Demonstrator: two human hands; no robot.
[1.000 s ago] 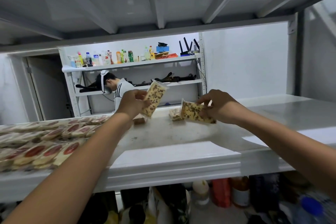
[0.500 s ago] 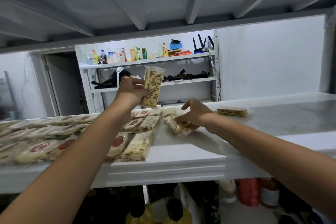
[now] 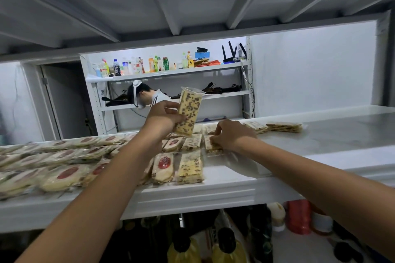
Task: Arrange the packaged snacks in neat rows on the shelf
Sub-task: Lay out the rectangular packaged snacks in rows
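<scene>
Left hand grips a raised pack upright above the rows; right hand pinches a flat pack lying on the shelf at a row's right end.

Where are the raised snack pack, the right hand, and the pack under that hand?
raised snack pack (image 3: 189, 113): head view, middle of its speckled face.
right hand (image 3: 232, 134): head view, back of the hand.
pack under that hand (image 3: 213, 150): head view, near end, clear of fingers.
</scene>
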